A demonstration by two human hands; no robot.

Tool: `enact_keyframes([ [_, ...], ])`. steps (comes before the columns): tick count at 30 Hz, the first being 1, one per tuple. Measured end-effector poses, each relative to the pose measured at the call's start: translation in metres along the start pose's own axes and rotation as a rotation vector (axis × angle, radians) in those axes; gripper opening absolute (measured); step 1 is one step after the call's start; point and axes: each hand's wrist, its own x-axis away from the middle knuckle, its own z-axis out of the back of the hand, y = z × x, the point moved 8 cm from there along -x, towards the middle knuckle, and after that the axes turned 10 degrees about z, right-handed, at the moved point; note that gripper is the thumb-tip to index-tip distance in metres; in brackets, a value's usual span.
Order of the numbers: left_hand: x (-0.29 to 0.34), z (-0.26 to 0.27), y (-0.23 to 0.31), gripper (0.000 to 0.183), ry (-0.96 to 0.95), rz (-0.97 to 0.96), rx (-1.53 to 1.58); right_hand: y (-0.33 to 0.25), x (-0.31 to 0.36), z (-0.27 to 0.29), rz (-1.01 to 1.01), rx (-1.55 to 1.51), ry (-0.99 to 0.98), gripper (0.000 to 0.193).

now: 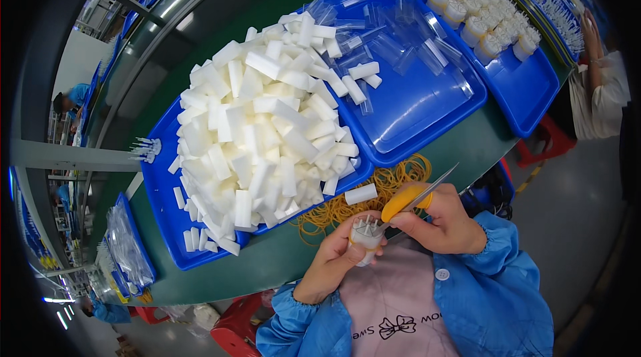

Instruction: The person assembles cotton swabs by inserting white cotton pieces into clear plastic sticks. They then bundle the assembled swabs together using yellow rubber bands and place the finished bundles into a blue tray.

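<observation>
At a green table [227, 273], hands [330, 260] [449, 223] grip a bundle [365, 239] and tool [402, 202] near shirt lettering [364, 333].

Red stool [235, 335] at the lower edge, grey metal bar [73, 155] (far left), co-worker's pale sleeve [610, 83] at right

Hands [446, 220] hold a white bundle [366, 237] and, possibly, tweezers [434, 187].
</observation>
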Motion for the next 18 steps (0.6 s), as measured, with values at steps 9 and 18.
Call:
enact_keyframes([
  [9, 0.001, -0.009, 0.002, 0.075, -0.17, 0.012, 0.174, 0.022, 0.008, 0.002, -0.104, -0.513, 0.134, 0.02],
  [18, -0.004, -0.003, -0.006, 0.078, -0.131, 0.074, 0.241, 0.023, 0.007, 0.003, -0.105, -0.513, 0.137, 0.016],
])
